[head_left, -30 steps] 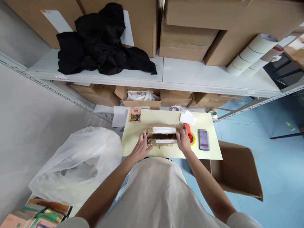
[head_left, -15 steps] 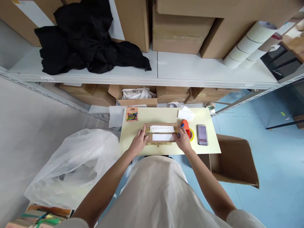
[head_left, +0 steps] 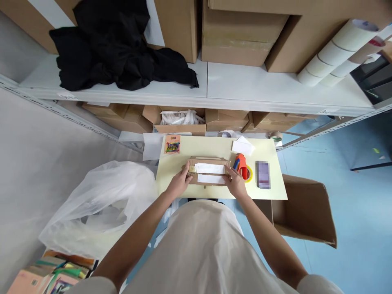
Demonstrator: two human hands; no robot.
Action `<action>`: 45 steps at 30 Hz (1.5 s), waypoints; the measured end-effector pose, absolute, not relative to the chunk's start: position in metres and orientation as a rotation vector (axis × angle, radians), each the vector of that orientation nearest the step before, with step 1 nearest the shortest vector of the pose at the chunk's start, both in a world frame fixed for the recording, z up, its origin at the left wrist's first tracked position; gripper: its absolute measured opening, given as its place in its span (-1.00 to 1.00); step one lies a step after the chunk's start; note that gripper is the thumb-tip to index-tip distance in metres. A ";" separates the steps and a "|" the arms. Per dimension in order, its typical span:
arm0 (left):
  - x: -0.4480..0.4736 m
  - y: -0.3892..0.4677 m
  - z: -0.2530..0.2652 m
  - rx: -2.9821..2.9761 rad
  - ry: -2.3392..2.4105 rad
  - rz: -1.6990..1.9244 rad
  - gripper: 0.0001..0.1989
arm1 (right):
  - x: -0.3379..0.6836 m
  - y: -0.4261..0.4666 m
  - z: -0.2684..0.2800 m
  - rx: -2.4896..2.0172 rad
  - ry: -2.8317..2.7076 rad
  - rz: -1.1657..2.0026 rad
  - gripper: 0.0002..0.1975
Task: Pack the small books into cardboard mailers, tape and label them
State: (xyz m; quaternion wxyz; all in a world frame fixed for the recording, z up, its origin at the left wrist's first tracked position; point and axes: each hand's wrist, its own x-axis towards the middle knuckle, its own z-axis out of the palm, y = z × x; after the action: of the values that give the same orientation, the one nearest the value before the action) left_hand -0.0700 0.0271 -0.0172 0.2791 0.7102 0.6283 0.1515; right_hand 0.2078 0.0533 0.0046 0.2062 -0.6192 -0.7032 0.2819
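Observation:
A small cardboard box [head_left: 209, 172] with white paper labels on it is held at the middle of the pale yellow table [head_left: 171, 188]. My left hand [head_left: 179, 181] grips its left end, thumb and fingers closed on the edge. At the opposite end my right hand [head_left: 235, 181] holds it the same way. Just right of that hand lie an orange tape dispenser [head_left: 241, 164] and a roll of yellow-rimmed tape [head_left: 249, 174]. Both palms and the box's underside are hidden.
A phone [head_left: 263, 174], white papers [head_left: 242, 145] and a printed card [head_left: 172, 144] lie on the table. Behind it stands a shelf [head_left: 245, 87] with cartons and black cloth [head_left: 113, 49]. An open carton [head_left: 303, 208] is at right, a plastic bag [head_left: 104, 200] at left.
The box has tilted in both hands, so its back side shows more and the tape strip along its front edge is no longer visible. The camera view has shifted slightly.

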 end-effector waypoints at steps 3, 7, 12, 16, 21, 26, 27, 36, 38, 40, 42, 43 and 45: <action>-0.064 0.036 -0.022 1.930 1.672 0.401 -0.32 | 0.205 0.067 -0.005 -1.794 -1.944 0.708 -0.50; -0.060 0.074 -0.023 1.883 1.693 0.416 -0.33 | 0.201 0.105 -0.005 -1.907 -1.998 0.720 -0.49; -0.071 0.087 -0.029 1.717 1.685 0.384 -0.34 | 0.200 0.107 -0.004 -1.969 -2.037 0.790 -0.49; -0.075 0.047 -0.035 1.781 1.640 0.346 -0.33 | 0.207 0.069 -0.018 -1.847 -2.074 0.787 -0.48; -0.060 0.017 -0.037 1.942 1.829 0.206 -0.41 | 0.210 0.044 -0.031 -1.846 -2.164 0.562 -0.51; -0.057 0.030 -0.023 2.100 1.944 0.308 -0.47 | 0.207 0.052 -0.033 -1.769 -2.201 0.484 -0.52; -0.057 0.032 -0.019 2.122 1.958 0.334 -0.47 | 0.206 0.053 -0.034 -1.739 -2.223 0.489 -0.51; -0.021 0.029 -0.018 2.467 1.559 0.100 -0.28 | 0.218 0.051 -0.038 -1.610 -2.141 0.616 -0.53; -0.017 0.029 -0.025 2.463 1.580 0.063 -0.29 | 0.233 0.056 -0.039 -1.712 -1.977 0.604 -0.53; -0.016 0.029 -0.030 2.471 1.578 0.048 -0.28 | 0.249 0.064 -0.044 -1.911 -1.812 0.568 -0.53; -0.017 0.027 -0.031 2.477 1.575 0.030 -0.26 | 0.260 0.076 -0.053 -2.129 -1.769 0.620 -0.52; -0.018 0.027 -0.030 2.478 1.576 0.017 -0.26 | 0.262 0.082 -0.058 -2.231 -1.774 0.683 -0.52; -0.018 0.026 -0.029 2.474 1.577 -0.004 -0.26 | 0.260 0.095 -0.068 -2.394 -1.764 0.799 -0.51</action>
State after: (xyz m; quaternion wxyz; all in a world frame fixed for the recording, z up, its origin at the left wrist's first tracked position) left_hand -0.0179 0.0260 -0.0290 0.1038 0.8387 0.5346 -0.0015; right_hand 0.2600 0.0947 -0.0679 0.0309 -0.7771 -0.5726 0.2594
